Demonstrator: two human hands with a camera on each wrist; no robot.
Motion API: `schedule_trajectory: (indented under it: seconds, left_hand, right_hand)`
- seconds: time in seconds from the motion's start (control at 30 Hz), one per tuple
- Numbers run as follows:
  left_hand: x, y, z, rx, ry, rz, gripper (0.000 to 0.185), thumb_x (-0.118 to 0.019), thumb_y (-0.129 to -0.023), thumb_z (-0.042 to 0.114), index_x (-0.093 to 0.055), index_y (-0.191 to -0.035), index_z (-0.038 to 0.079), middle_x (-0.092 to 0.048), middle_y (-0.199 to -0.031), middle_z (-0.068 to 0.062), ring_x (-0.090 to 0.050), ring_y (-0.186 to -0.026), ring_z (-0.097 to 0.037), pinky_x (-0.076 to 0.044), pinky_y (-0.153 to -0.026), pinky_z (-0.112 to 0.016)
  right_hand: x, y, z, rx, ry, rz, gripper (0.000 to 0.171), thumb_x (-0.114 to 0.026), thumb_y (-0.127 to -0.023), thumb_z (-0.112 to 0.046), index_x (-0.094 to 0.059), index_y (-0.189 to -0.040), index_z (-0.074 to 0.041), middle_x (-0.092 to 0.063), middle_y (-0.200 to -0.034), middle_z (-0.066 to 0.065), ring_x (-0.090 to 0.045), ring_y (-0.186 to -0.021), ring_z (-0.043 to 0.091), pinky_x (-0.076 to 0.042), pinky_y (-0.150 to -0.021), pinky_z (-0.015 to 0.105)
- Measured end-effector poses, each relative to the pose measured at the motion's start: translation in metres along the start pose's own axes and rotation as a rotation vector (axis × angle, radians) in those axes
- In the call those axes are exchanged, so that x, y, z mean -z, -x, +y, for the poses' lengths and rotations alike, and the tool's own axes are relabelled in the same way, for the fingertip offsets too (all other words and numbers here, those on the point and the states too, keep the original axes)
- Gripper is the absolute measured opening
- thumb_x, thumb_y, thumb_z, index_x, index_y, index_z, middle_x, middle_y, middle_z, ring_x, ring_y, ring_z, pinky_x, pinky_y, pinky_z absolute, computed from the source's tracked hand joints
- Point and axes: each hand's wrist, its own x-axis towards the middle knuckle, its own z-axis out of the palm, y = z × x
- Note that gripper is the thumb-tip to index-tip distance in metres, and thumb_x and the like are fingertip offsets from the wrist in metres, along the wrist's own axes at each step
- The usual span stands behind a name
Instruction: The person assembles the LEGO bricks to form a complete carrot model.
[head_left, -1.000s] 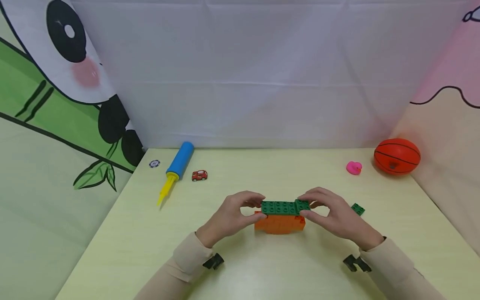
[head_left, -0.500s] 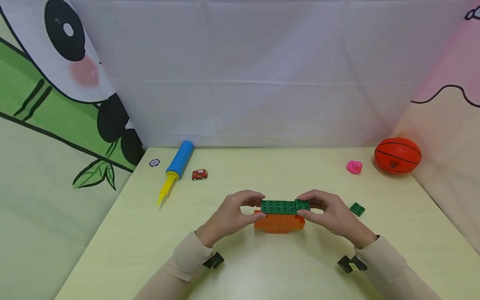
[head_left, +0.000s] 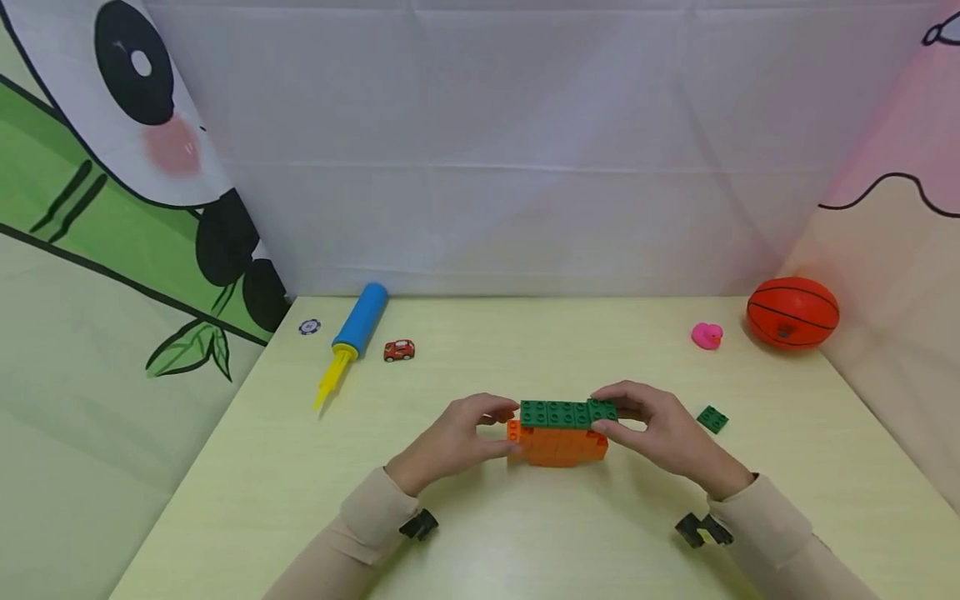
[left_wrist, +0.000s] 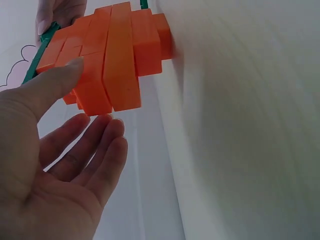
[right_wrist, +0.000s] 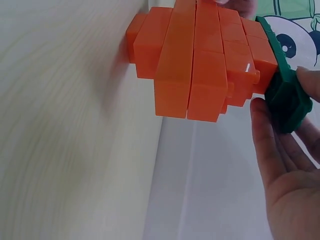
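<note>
An orange block stack [head_left: 558, 447] stands on the pale table [head_left: 525, 542], topped by a row of green bricks [head_left: 566, 413]. My right hand [head_left: 611, 414] pinches the right end of that green row between thumb and fingers. In the right wrist view the green end brick [right_wrist: 285, 95] sits between the fingers [right_wrist: 270, 145] beside the orange stack [right_wrist: 200, 65]. My left hand [head_left: 497, 429] is at the stack's left end. Its thumb [left_wrist: 55, 82] touches the orange stack [left_wrist: 115, 60], while its other fingers [left_wrist: 95, 145] lie relaxed and apart from it.
A loose green brick [head_left: 712, 419] lies just right of my right hand. At the back left are a blue and yellow pump [head_left: 352, 333], a red toy car [head_left: 398, 350] and a small chip [head_left: 309, 327]. A pink duck [head_left: 707, 336] and an orange basketball [head_left: 792, 312] sit at the back right.
My left hand has slipped off the green row's left end, back and down to the orange stack. The right hand keeps its pinch and has barely moved.
</note>
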Motion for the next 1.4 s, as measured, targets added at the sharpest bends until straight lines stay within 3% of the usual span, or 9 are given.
schedule_trajectory:
  seconds: [0.07, 0.23, 0.47, 0.63, 0.83, 0.97, 1.1, 1.27, 1.4]
  left_hand:
    - [-0.001, 0.0, -0.006, 0.031, 0.002, -0.019, 0.051, -0.078, -0.088, 0.03, -0.062, -0.132, 0.01, -0.065, -0.125, -0.001, -0.062, -0.112, -0.023, -0.051, -0.1, -0.041]
    - [-0.004, 0.0, -0.016, 0.076, 0.008, -0.058, 0.042, -0.078, -0.087, 0.031, -0.067, -0.125, 0.017, -0.067, -0.118, 0.009, -0.062, -0.105, -0.013, -0.052, -0.097, -0.034]
    - [-0.005, -0.003, -0.018, 0.077, 0.009, -0.057, 0.04, -0.078, -0.087, 0.033, -0.069, -0.123, 0.018, -0.067, -0.115, 0.01, -0.063, -0.103, -0.013, -0.052, -0.096, -0.034]
    - [-0.004, -0.004, -0.018, 0.066, -0.005, -0.051, 0.039, -0.078, -0.087, 0.032, -0.069, -0.122, 0.018, -0.067, -0.114, 0.011, -0.063, -0.102, -0.011, -0.053, -0.095, -0.033]
    - [-0.003, -0.004, -0.015, 0.055, -0.004, -0.061, 0.039, -0.078, -0.087, 0.03, -0.069, -0.123, 0.016, -0.067, -0.115, 0.01, -0.063, -0.102, -0.011, -0.053, -0.095, -0.032]
    - [-0.003, -0.004, -0.014, 0.055, -0.006, -0.064, 0.039, -0.078, -0.088, 0.029, -0.069, -0.123, 0.017, -0.068, -0.115, 0.009, -0.063, -0.103, -0.012, -0.052, -0.095, -0.032]
    - [-0.002, -0.005, -0.013, 0.053, -0.009, -0.068, 0.039, -0.077, -0.088, 0.029, -0.069, -0.124, 0.017, -0.068, -0.116, 0.009, -0.064, -0.103, -0.013, -0.052, -0.096, -0.032]
    - [-0.002, -0.005, -0.014, 0.064, -0.005, -0.069, 0.038, -0.078, -0.088, 0.03, -0.069, -0.123, 0.017, -0.068, -0.115, 0.009, -0.063, -0.103, -0.012, -0.052, -0.096, -0.033]
    - [-0.003, -0.004, -0.015, 0.08, 0.009, -0.07, 0.038, -0.078, -0.088, 0.029, -0.069, -0.123, 0.017, -0.068, -0.116, 0.008, -0.063, -0.104, -0.014, -0.052, -0.097, -0.035]
  right_hand:
    - [0.0, 0.0, 0.001, 0.01, 0.017, 0.001, 0.034, -0.075, -0.09, -0.027, -0.065, -0.122, -0.022, -0.066, -0.117, -0.006, -0.066, -0.102, 0.011, -0.052, -0.093, 0.023]
    - [0.012, 0.006, 0.012, 0.01, 0.146, 0.019, 0.038, -0.065, -0.098, -0.028, -0.059, -0.133, -0.016, -0.064, -0.128, 0.001, -0.064, -0.11, 0.018, -0.054, -0.095, 0.039]
    - [0.071, 0.027, 0.049, -0.153, 0.453, 0.08, 0.048, -0.067, -0.097, -0.03, -0.057, -0.135, -0.004, -0.064, -0.127, 0.015, -0.059, -0.112, 0.034, -0.048, -0.094, 0.055]
    - [0.098, 0.041, 0.075, -0.305, 0.512, -0.002, 0.061, -0.07, -0.093, -0.039, -0.055, -0.135, 0.003, -0.062, -0.124, 0.023, -0.057, -0.11, 0.041, -0.05, -0.088, 0.057]
    - [0.1, 0.042, 0.094, -0.406, 0.522, -0.102, 0.06, -0.076, -0.088, -0.03, -0.057, -0.128, 0.01, -0.064, -0.109, 0.024, -0.061, -0.096, 0.036, -0.054, -0.083, 0.051]
    - [0.098, 0.038, 0.095, -0.388, 0.528, -0.111, 0.047, -0.075, -0.088, -0.019, -0.061, -0.122, 0.009, -0.066, -0.103, 0.016, -0.061, -0.091, 0.029, -0.055, -0.08, 0.046]
    - [0.091, 0.03, 0.083, -0.294, 0.528, -0.055, 0.042, -0.073, -0.089, -0.016, -0.064, -0.123, 0.005, -0.066, -0.104, 0.012, -0.06, -0.092, 0.029, -0.055, -0.079, 0.044]
    - [0.073, 0.009, 0.04, -0.102, 0.5, 0.053, 0.038, -0.073, -0.091, -0.017, -0.067, -0.126, -0.005, -0.065, -0.112, 0.009, -0.061, -0.099, 0.03, -0.054, -0.083, 0.048]
    - [0.052, -0.011, -0.003, 0.011, 0.456, 0.062, 0.036, -0.073, -0.092, -0.02, -0.068, -0.127, -0.013, -0.064, -0.116, 0.0, -0.06, -0.101, 0.022, -0.055, -0.082, 0.04]
